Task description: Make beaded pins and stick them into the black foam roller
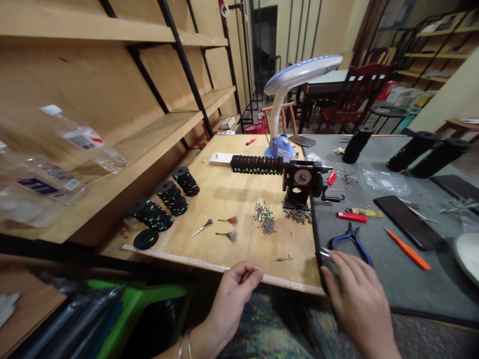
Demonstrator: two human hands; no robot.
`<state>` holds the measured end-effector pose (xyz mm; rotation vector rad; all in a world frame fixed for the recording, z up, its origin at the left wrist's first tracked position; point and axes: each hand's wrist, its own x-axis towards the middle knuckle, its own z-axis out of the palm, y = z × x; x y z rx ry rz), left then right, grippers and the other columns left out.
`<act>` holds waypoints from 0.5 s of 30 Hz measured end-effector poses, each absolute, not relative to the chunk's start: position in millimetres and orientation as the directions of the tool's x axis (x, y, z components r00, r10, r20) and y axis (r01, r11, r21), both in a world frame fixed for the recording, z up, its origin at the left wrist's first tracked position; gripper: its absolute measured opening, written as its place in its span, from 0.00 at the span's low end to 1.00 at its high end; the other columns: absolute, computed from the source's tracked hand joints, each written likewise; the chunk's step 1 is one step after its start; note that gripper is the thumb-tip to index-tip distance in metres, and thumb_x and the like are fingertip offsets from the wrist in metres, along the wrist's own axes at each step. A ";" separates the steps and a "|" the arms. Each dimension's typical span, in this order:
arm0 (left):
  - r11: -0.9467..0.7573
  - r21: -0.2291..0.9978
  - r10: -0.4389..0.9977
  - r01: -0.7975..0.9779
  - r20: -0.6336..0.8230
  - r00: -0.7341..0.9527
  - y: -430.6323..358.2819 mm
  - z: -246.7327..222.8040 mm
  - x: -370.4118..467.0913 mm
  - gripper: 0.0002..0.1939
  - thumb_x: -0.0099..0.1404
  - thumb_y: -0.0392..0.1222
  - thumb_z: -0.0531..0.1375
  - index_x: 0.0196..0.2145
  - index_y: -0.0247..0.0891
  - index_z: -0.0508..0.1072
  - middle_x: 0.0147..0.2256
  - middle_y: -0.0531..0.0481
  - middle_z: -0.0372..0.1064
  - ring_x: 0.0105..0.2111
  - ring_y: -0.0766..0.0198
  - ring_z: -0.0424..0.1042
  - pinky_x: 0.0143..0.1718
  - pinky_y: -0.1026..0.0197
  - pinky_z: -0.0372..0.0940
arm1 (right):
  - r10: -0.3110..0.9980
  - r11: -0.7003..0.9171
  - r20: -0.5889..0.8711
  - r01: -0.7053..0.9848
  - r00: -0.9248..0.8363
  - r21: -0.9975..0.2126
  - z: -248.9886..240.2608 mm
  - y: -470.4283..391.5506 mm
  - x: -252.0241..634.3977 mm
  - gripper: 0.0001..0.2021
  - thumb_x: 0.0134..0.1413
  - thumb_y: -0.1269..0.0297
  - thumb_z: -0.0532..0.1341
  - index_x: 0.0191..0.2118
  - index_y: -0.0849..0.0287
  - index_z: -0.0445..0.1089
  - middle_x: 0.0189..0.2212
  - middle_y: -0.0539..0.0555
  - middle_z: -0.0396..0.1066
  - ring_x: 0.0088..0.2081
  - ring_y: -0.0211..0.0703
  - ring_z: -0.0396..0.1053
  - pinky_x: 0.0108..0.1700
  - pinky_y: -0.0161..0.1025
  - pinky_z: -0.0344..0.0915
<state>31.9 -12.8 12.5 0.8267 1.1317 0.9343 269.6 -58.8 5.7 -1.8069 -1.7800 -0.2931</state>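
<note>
My left hand [237,291] is at the table's front edge, thumb and fingertips pressed together; anything in the pinch is too small to make out. My right hand [357,294] is curled low over the front of the grey mat, around a small shiny metal tool [325,253] whose tip shows past the fingers; its kind is hidden. Blue-handled pliers [352,239] lie just beyond that hand. On the wood between the hands is a small metal fishing swivel-like piece [283,259]. Farther off are a pile of colourful beads [264,212] and grey metal bits [268,227].
A black hand-crank winder [299,182] bears a ridged black foam roll [257,164]. Wound black spools [171,197] line the left side. Three tufted bundles [226,235] lie mid-table. A desk lamp [280,144] stands behind; an orange pen-like tool [407,249] and phone [407,222] lie right.
</note>
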 end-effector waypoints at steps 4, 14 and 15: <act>0.360 0.900 0.933 -0.244 -0.339 0.125 -14.3 9.2 28.9 0.16 0.51 0.51 0.70 0.27 0.34 0.75 0.20 0.58 0.61 0.17 0.76 0.49 0.18 0.70 0.43 | 0.955 0.256 0.295 0.550 -0.017 -0.795 16.4 -46.7 199.3 0.18 0.63 0.63 0.53 0.58 0.55 0.60 0.52 0.59 0.70 0.44 0.45 0.72 0.43 0.38 0.70; 0.322 0.897 0.940 -0.303 -0.342 -0.016 -7.0 3.0 11.5 0.17 0.52 0.51 0.68 0.27 0.34 0.72 0.20 0.59 0.59 0.18 0.75 0.49 0.18 0.70 0.46 | 0.973 0.143 0.061 0.376 -0.221 -0.915 1.6 -8.5 148.3 0.11 0.63 0.61 0.54 0.33 0.58 0.69 0.25 0.50 0.73 0.27 0.41 0.70 0.31 0.33 0.63; 0.320 0.898 0.939 -0.302 -0.344 -0.028 -4.8 0.8 8.5 0.17 0.53 0.51 0.68 0.27 0.34 0.72 0.19 0.59 0.57 0.18 0.75 0.48 0.18 0.70 0.45 | 0.972 0.176 0.085 0.431 -0.220 -0.885 -0.6 -6.8 148.4 0.12 0.63 0.61 0.53 0.31 0.58 0.69 0.23 0.50 0.72 0.26 0.40 0.70 0.30 0.33 0.62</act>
